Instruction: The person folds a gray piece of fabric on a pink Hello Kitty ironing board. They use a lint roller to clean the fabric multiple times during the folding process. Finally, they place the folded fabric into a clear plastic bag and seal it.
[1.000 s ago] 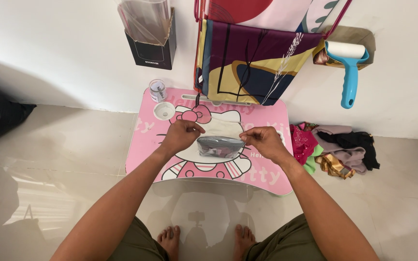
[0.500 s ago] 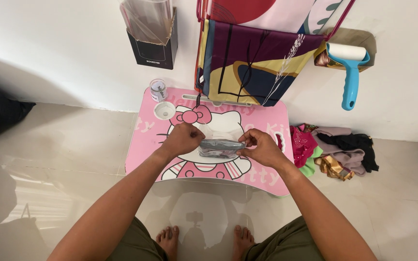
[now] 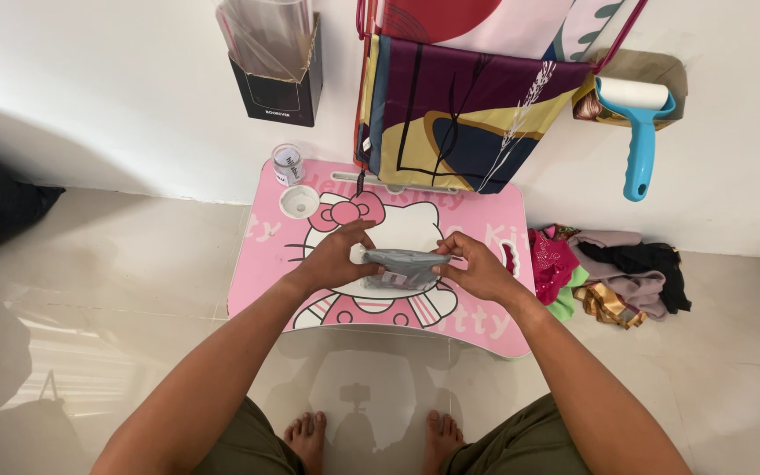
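Your left hand (image 3: 332, 259) pinches the left end of a small grey packet (image 3: 400, 267) held just above the pink lap table (image 3: 261, 264); your right hand (image 3: 477, 266) clamps its right end. It looks light, soft and crinkly, probably slippery, so grip the 2 folded ends, not the middle.

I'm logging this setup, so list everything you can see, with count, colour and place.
folded cloth: one, grey, held over the lap table
lap table: one, pink cartoon print, on the floor
small jar: one, clear, table's back left corner
black box: one, holds clear sleeves, by the wall
hanging fabric: one, multicoloured, above the table
lint roller: one, blue handle, on the wall
clothes pile: one, mixed colours, right of the table
left hand: grips cloth
right hand: grips cloth
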